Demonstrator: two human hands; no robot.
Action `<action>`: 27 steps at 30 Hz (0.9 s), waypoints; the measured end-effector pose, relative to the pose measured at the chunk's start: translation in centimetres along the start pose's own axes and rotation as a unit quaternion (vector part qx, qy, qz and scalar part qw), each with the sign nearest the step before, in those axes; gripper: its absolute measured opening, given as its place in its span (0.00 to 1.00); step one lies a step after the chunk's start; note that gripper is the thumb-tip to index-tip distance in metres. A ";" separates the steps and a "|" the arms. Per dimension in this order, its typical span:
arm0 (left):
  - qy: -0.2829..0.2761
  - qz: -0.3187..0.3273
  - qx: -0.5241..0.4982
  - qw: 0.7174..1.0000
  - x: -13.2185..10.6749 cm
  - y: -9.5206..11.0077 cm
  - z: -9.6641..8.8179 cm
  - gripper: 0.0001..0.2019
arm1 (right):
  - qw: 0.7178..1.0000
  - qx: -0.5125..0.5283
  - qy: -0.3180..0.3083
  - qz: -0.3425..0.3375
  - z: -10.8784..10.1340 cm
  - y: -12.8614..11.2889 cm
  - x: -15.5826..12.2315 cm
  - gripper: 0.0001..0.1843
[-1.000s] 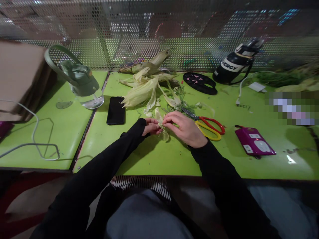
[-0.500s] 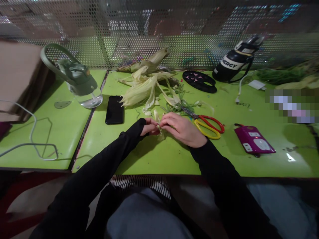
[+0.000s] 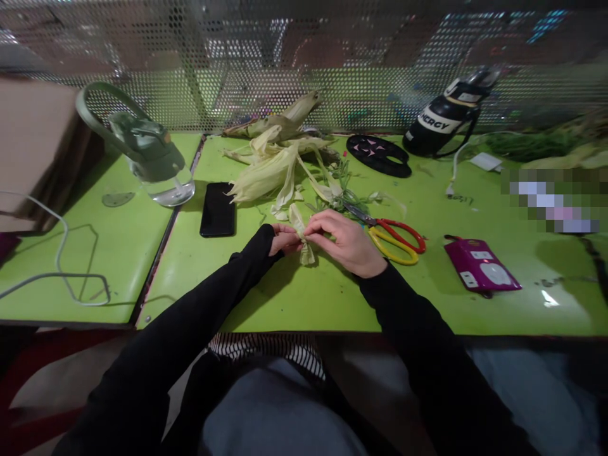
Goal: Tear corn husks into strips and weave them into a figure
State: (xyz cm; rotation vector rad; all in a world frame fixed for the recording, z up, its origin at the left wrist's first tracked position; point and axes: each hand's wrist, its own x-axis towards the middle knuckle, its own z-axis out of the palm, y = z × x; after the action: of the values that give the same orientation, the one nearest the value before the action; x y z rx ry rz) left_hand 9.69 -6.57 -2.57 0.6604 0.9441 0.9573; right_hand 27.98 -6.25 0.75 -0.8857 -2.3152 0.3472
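Between my two hands is a small piece of pale corn husk (image 3: 308,254), pinched at its narrow middle, with its ends spreading above and below the fingers. My left hand (image 3: 284,239) is closed on it from the left. From the right, my right hand (image 3: 346,244) pinches the same spot with thumb and forefinger; the fingertips almost meet. Just beyond lie more corn husks (image 3: 270,171) in a loose pile, with thin green strips (image 3: 339,190) beside them. Scissors (image 3: 396,240) with one red and one yellow handle rest right of my right hand, blades toward the strips.
A phone (image 3: 218,210) and a green-lidded water bottle (image 3: 159,164) stand to the left. Rightward are a purple power adapter (image 3: 482,265), a black palette-shaped tray (image 3: 379,156) and a dark bottle (image 3: 439,120). Perforated metal mesh (image 3: 237,69) borders the table's back.
My hands have shifted slightly, and more of the husk piece shows above and below the fingers. Both hands still pinch it. The things on the table stay put.
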 end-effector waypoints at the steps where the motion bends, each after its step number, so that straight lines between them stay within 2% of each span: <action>1: -0.003 0.008 0.009 1.000 0.1 0.0 0.0 0.09 | 1.000 -0.001 0.005 0.002 0.0 0.1 0.0 0.05; 6: -0.023 0.034 0.038 0.998 -0.2 0.0 0.2 0.07 | 0.999 -0.018 0.024 0.013 0.2 0.2 0.1 0.06; 12: 0.019 0.027 0.058 0.998 -0.4 0.2 0.7 0.11 | 0.999 -0.014 0.019 0.046 0.1 0.1 0.0 0.05; 19: 0.030 0.066 0.075 0.995 -0.8 0.4 1.2 0.08 | 0.998 0.005 0.013 0.067 0.0 -0.2 0.2 0.05; 27: 0.031 0.080 0.106 0.991 -1.3 1.1 1.6 0.12 | 0.997 -0.008 0.033 0.075 0.5 -0.9 0.0 0.05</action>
State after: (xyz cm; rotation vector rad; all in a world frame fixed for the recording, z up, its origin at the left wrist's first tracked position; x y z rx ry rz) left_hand 10.41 -7.38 -0.49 0.9017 1.0699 1.0328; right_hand 27.16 -6.90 0.77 -1.0673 -2.1995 0.3567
